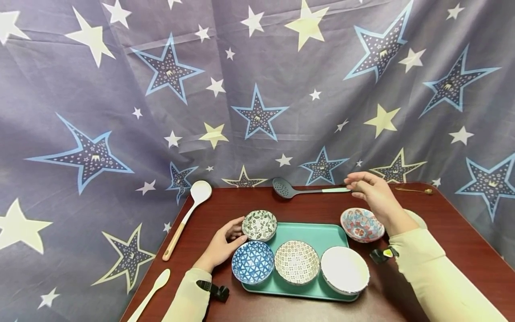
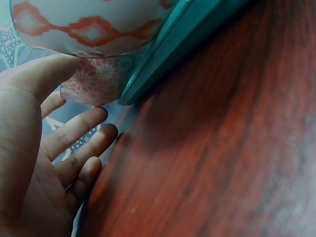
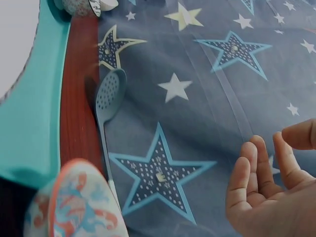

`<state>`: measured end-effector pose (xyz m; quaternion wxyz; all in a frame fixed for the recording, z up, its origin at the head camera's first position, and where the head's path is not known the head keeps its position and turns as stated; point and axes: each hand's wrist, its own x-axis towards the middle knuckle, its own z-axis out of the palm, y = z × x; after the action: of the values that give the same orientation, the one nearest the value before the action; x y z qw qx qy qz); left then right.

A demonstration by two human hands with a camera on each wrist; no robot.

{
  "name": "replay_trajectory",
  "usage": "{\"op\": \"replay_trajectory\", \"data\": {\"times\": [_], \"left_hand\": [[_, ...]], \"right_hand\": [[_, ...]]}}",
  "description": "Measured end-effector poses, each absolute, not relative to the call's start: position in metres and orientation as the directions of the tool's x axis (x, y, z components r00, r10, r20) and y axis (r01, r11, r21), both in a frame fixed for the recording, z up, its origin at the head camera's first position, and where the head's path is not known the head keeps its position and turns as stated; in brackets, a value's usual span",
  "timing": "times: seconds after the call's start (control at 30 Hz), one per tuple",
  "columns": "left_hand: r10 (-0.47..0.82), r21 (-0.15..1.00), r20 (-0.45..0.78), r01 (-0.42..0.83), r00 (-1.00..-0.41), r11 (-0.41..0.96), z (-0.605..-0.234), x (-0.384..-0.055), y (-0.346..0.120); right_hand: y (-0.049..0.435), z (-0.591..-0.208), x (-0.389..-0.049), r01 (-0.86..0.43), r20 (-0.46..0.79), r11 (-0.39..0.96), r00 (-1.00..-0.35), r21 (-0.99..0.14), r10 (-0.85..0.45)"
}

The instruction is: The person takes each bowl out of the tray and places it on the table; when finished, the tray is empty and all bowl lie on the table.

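In the head view, my left hand (image 1: 222, 243) reaches beside a green leaf-patterned bowl (image 1: 259, 225) at the back left corner of a teal tray (image 1: 310, 230). Its fingers are spread and loosely bent at the bowl's side; contact is unclear. The thumb lies near a blue triangle-patterned bowl (image 1: 252, 262). My right hand (image 1: 372, 194) hovers with loosely bent fingers, holding nothing, above a red-and-blue patterned bowl (image 1: 362, 225) at the tray's right edge. A slotted spoon (image 1: 284, 188) lies behind the tray, its handle end near the right fingertips.
A tan-patterned bowl (image 1: 297, 262) and a white bowl (image 1: 344, 269) stand along the tray's front. On the left lie a white ladle (image 1: 200, 192) and a pale spoon (image 1: 161, 279). A thin gold utensil (image 1: 414, 190) lies back right. My right wrist partly hides a pale rounded object (image 1: 416, 219).
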<state>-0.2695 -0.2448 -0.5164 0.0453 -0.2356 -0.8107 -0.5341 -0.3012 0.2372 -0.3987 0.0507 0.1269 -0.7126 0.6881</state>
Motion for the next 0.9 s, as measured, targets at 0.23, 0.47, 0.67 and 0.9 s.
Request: {"op": "replay_trajectory", "data": {"times": [0.23, 0.47, 0.67, 0.9], "left_hand": [[0.327, 0.848, 0.317, 0.420, -0.890, 0.322, -0.515, -0.267, -0.245], [0.341, 0.839, 0.341, 0.447, -0.876, 0.309, -0.517, -0.269, -0.246], [0.337, 0.844, 0.324, 0.430, -0.884, 0.319, -0.517, -0.269, -0.246], [0.323, 0.829, 0.317, 0.427, -0.891, 0.363, -0.537, -0.278, -0.254]], "right_hand": [[0.212, -0.398, -0.310, -0.209, 0.193, 0.088, -0.969, -0.974, -0.155], [0.191, -0.399, -0.320, -0.178, 0.166, 0.054, -0.969, -0.982, -0.184], [0.173, -0.401, -0.327, -0.157, 0.140, 0.070, -0.969, -0.985, -0.204], [0.153, -0.408, -0.336, -0.134, 0.107, 0.100, -0.966, -0.986, -0.236]]}}
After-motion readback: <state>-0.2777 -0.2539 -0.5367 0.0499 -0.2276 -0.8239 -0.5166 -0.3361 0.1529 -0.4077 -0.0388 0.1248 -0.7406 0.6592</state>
